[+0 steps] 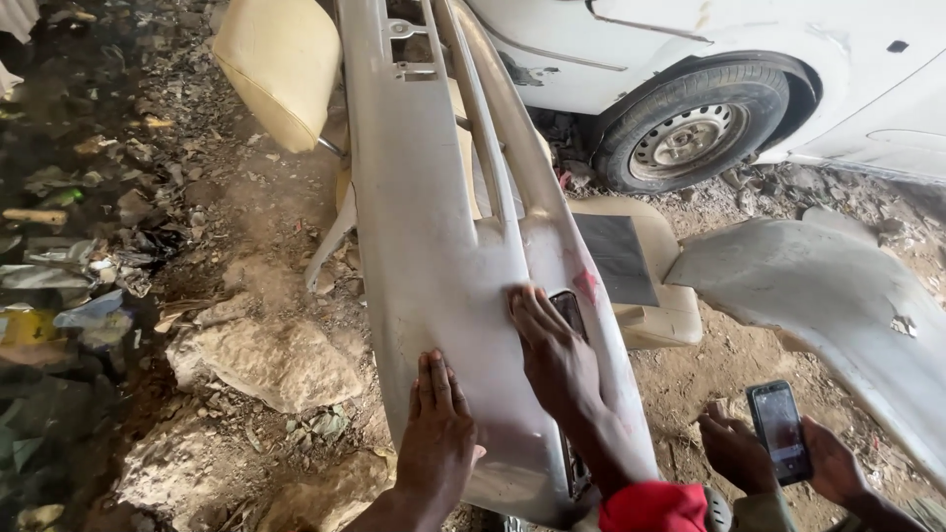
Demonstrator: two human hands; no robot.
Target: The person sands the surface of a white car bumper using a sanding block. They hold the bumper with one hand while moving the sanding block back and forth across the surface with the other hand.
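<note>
Bumper (434, 246), pressed only by the flat, open left hand (434, 443) and right hand (557, 360), could slide sideways onto the rock (276, 360) just left of them.

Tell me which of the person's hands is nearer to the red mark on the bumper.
Right. The right hand lies flat on the bumper, fingertips just left of and below the red mark. The left hand rests lower and further left, well away from it.

— What colour is the bumper (434, 246)?
— Dusty silver-grey, with a red smear near its dark opening.
— And around it?
— A cream-yellow seat cushion (281, 64), a white car (690, 30) with a black tyre (695, 123), a red sleeve (652, 507), brown dirt ground (266, 227).
</note>
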